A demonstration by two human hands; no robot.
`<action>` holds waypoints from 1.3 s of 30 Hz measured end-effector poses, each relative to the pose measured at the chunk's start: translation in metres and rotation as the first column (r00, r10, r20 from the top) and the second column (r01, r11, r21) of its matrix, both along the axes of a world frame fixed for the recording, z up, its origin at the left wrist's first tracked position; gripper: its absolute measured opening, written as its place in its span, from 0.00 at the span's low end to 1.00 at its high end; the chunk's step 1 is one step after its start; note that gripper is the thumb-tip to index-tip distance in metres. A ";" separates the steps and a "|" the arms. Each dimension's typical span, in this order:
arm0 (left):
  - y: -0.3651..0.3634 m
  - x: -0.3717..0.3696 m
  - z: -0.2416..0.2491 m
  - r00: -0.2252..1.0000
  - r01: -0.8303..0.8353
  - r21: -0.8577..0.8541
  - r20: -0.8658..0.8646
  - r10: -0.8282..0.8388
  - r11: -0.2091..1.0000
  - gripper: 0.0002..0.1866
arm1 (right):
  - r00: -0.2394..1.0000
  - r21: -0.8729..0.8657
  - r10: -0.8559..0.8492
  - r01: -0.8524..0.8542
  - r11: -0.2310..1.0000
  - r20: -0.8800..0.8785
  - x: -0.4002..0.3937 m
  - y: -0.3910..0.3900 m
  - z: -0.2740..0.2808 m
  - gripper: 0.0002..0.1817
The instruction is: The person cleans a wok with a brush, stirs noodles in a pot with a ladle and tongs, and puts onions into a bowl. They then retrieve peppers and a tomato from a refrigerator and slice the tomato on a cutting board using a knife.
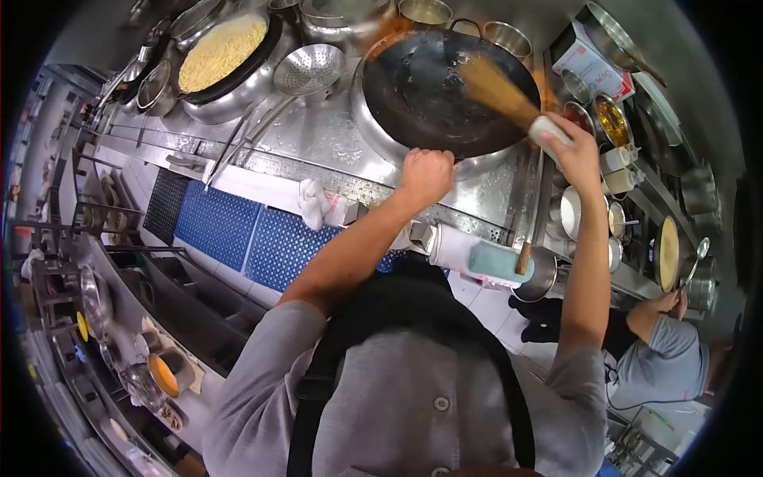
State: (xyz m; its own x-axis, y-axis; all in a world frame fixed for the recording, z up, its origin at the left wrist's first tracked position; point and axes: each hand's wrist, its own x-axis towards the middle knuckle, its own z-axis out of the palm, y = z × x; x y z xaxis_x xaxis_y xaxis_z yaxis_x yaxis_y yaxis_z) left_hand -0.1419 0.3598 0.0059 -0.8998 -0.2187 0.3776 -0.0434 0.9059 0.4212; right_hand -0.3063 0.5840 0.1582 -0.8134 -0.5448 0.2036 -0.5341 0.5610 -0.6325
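Observation:
A large black wok [421, 111] sits on the round burner, wet inside, with an orange glow of flame at its rim. My left hand [429, 175] is closed at the near rim of the wok; whatever lies inside the fist is mostly hidden. My right hand [576, 155] grips the white-wrapped handle of a bamboo brush [497, 87]. The brush's bristles are blurred by motion and reach over the right part of the wok. A perforated strainer [308, 70] rests left of the wok, its long handle pointing toward me.
Noodles [222, 54] fill a second wok at the upper left. Metal bowls, sauce containers and squeeze bottles [620, 181] line the right side. A wooden-handled utensil [523, 258] lies near a teal cloth [497, 262]. Another person [664, 362] stands at the lower right.

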 end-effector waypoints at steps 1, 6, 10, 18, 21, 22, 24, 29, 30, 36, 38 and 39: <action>0.002 0.005 0.003 1.000 0.001 0.032 -0.031 0.000 0.999 0.14 | 0.994 -0.146 -0.104 0.106 0.984 0.023 0.010 0.008 0.000 0.26; 0.003 0.030 0.026 0.996 0.014 0.154 -0.091 0.000 0.988 0.14 | 0.912 -0.541 -0.278 0.404 0.738 0.301 0.069 0.037 0.006 0.27; 0.004 0.048 0.023 0.950 0.014 0.232 -0.305 0.059 0.973 0.18 | 0.897 -0.642 -0.310 0.442 0.627 0.315 0.088 0.060 -0.026 0.26; -0.008 0.081 0.052 0.897 0.004 0.581 -0.362 0.254 0.814 0.22 | 0.868 -0.635 -0.316 0.495 0.593 0.383 0.113 0.074 -0.051 0.27; -0.017 0.081 0.077 0.892 0.008 0.700 -0.328 0.311 0.714 0.23 | 0.852 -0.620 -0.360 0.523 0.585 0.380 0.110 0.089 -0.055 0.27; -0.021 0.077 0.086 0.871 0.034 0.721 -0.360 0.333 0.692 0.23 | 0.849 -0.617 -0.373 0.528 0.584 0.374 0.109 0.086 -0.054 0.27; -0.025 0.055 0.100 0.824 0.089 0.754 -0.422 0.377 0.651 0.23 | 0.843 -0.644 -0.375 0.537 0.546 0.385 0.107 0.093 -0.057 0.28; -0.036 0.017 0.094 0.819 0.006 0.701 -0.412 0.398 0.713 0.22 | 0.905 -0.781 -0.039 0.387 0.490 0.424 0.091 0.088 -0.051 0.26; -0.033 0.018 0.084 0.845 0.005 0.689 -0.391 0.366 0.725 0.21 | 0.881 -0.764 0.016 0.401 0.505 0.472 0.076 0.097 -0.058 0.28; -0.014 0.029 0.015 0.998 -0.045 0.259 0.052 0.033 0.965 0.20 | 0.923 -0.521 -0.080 0.282 0.805 0.376 -0.031 0.049 -0.048 0.29; -0.018 0.025 -0.017 0.986 0.007 0.102 0.166 -0.024 0.995 0.19 | 0.968 -0.441 -0.044 0.153 0.884 0.247 -0.067 0.009 -0.015 0.29; -0.018 0.016 -0.030 0.979 0.050 -0.005 0.196 -0.049 0.999 0.18 | 0.978 -0.409 -0.001 0.089 0.908 0.209 -0.099 -0.005 -0.005 0.29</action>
State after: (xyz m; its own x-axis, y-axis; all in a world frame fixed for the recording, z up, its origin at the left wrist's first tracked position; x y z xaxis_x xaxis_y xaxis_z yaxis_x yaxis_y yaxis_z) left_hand -0.1262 0.3418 -0.0237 -0.9661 -0.1692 0.1949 -0.0792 0.9131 0.4000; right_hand -0.4050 0.5788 0.1528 -0.8824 -0.4086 0.2333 -0.3526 0.2457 -0.9029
